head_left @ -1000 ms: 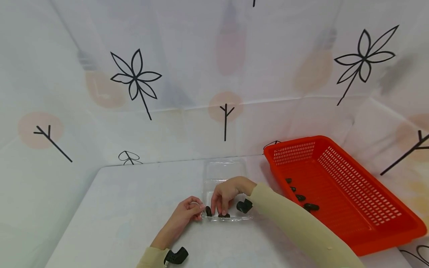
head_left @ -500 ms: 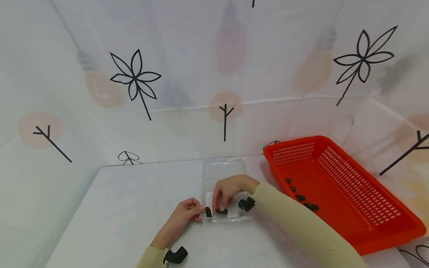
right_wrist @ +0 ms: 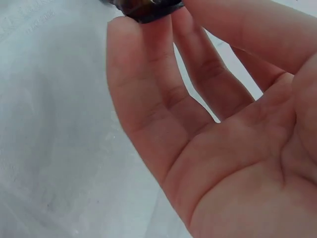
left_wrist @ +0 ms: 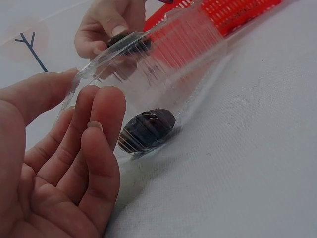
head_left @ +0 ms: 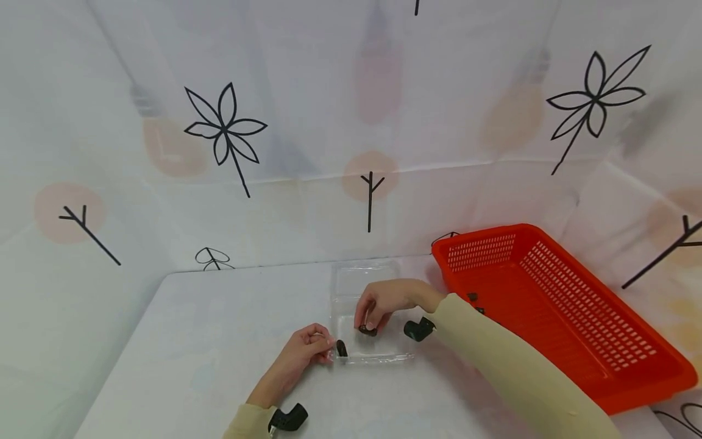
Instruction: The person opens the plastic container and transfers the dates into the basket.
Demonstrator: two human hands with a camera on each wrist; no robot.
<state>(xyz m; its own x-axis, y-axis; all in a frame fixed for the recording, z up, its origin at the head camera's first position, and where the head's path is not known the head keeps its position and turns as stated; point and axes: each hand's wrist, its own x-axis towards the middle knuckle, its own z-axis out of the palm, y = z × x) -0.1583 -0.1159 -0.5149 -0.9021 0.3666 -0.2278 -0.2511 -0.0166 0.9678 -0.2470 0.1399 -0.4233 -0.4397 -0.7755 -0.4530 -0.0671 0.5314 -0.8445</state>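
A clear plastic clamshell box [head_left: 378, 360] stands on the white table with its lid laid back. My left hand [head_left: 308, 347] pinches its near left wall between thumb and fingers. Inside, near that corner, lies one dark, shiny oval piece [head_left: 342, 348], seen through the ribbed wall as a dark oval piece [left_wrist: 148, 130] in the left wrist view. Over the box, my right hand [head_left: 386, 302] pinches a second dark oval piece [head_left: 367, 330] between thumb and fingertips. In the right wrist view only the lower edge of this glossy brown-black piece [right_wrist: 148, 7] shows. Its exact kind is unclear.
To the right stands a red perforated plastic basket [head_left: 570, 305], angled on the table. A few dark pieces [head_left: 473, 297] lie along its left side, partly hidden by the right sleeve [head_left: 493, 347]. A patterned white cloth [head_left: 296, 134] hangs behind the table.
My right hand has lifted the second dark piece from the box's near side and moved it back and slightly right. The left hand has stayed at the box wall.
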